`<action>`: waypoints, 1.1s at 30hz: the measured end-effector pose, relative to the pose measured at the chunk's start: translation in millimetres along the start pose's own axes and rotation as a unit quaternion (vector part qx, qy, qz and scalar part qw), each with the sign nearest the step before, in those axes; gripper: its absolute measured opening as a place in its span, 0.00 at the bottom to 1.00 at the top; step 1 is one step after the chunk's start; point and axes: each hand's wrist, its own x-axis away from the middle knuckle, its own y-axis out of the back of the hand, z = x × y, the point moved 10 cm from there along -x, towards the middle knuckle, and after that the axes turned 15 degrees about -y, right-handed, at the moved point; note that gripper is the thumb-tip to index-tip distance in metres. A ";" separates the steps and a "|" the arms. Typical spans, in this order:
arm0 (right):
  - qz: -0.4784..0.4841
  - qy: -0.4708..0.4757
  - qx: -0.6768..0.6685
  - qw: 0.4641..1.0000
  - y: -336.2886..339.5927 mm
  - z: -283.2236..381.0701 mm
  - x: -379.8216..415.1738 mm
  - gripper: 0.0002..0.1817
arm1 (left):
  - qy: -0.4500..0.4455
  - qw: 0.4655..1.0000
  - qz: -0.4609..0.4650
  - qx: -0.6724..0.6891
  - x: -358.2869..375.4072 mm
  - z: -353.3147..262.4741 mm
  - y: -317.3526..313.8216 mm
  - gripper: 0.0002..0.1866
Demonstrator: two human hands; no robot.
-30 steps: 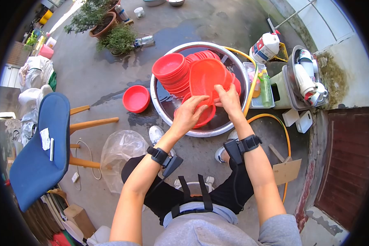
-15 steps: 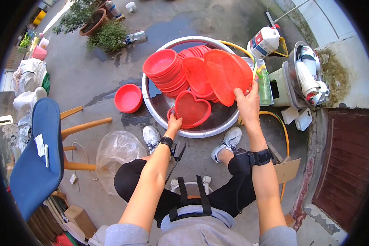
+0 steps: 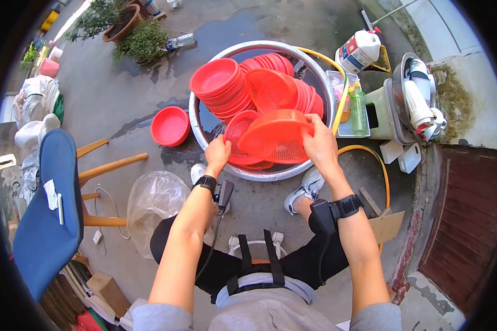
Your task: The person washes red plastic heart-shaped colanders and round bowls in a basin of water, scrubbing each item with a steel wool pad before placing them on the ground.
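Note:
My left hand is closed on the near-left rim of a red heart-shaped bowl low at the front of a large metal basin. My right hand grips the right edge of a red perforated strainer basket, which is tilted and overlaps the heart-shaped bowl, hiding much of it. Behind them in the basin, a tall stack of round red bowls leans left. More stacked red baskets lie to the right, and dark water shows between the pieces.
A single red bowl sits on the wet ground left of the basin. A yellow hose curves along the basin's right side, near a clear tray with a green bottle. A blue chair and a plastic bag are at left.
My right hand has brought the strainer basket left and down, tilting it over the heart-shaped bowl. My left hand has shifted slightly left and up, still on that bowl.

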 end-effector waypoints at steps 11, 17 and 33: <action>0.198 0.123 0.073 0.970 -111.7 -23.6 15.7 0.22 | -0.245 0.968 -0.005 -0.054 -3.2 -67.2 60.2 0.19; 0.134 0.117 -0.019 0.984 -108.3 -19.4 26.9 0.26 | -0.314 0.949 0.023 -0.005 5.1 -95.1 62.2 0.29; -0.100 0.021 0.017 0.995 -83.0 -56.8 41.9 0.16 | 0.093 0.979 0.113 0.139 -2.7 61.6 -74.9 0.24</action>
